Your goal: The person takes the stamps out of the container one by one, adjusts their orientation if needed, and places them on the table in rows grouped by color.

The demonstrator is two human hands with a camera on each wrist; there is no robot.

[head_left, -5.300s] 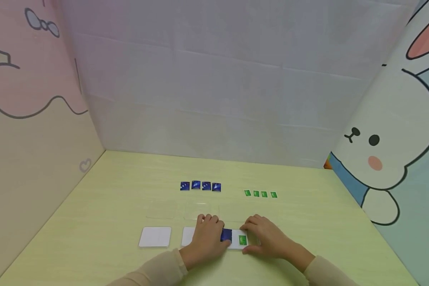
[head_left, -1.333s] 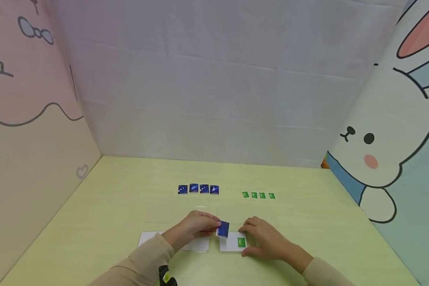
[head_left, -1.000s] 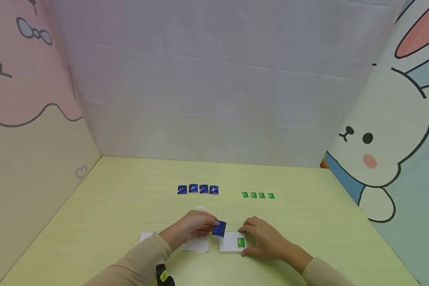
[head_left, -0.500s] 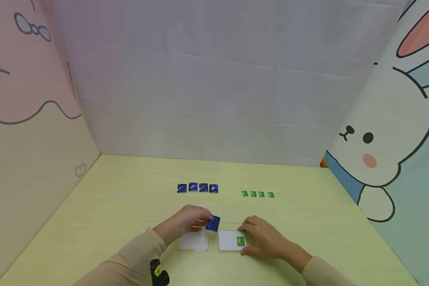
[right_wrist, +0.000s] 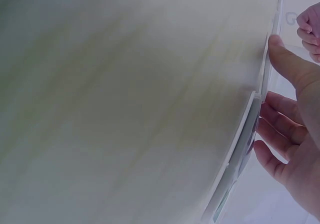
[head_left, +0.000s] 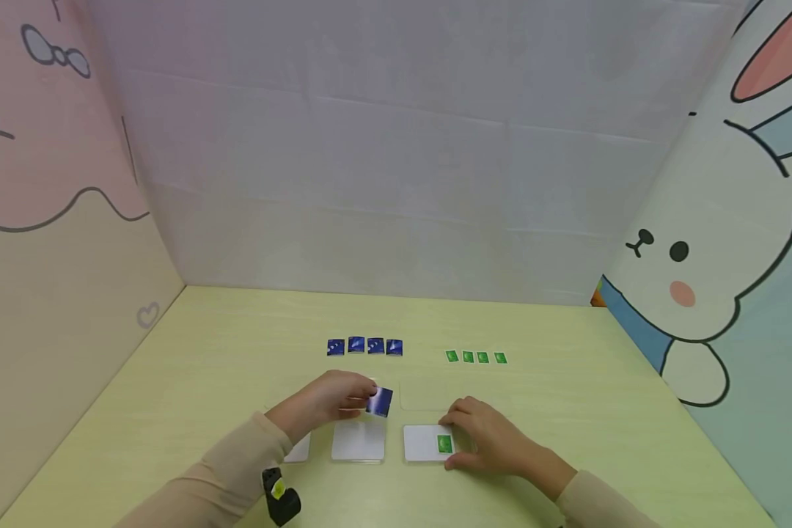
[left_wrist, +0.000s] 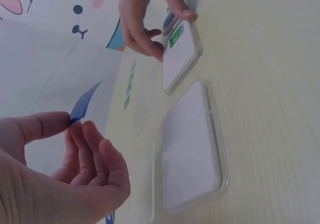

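Note:
My left hand [head_left: 330, 400] pinches a thin blue paper square [head_left: 379, 402] between thumb and finger; in the left wrist view the square [left_wrist: 85, 103] curves slightly. It is raised just behind the middle white card in a clear plastic case [head_left: 358, 443]. My right hand [head_left: 491, 438] grips the right-hand white card in its clear case [head_left: 420, 444], thumb on the near edge and fingers at the far edge. On that card's right side lies a small green rectangle [head_left: 444, 444]. A greyish flat thing [right_wrist: 250, 134] shows beside my right fingers in the right wrist view.
Several blue squares [head_left: 366, 345] lie in a row further back, and several green rectangles [head_left: 476, 357] lie to their right. Clear plastic lids [head_left: 425, 396] lie behind the cases. A third white case [head_left: 299, 449] is partly hidden by my left arm. Walls enclose the table [head_left: 237, 323].
My left hand has lifted the blue square off the right-hand card and carried it left and back, over toward the middle case. The right hand has stayed at the right-hand case.

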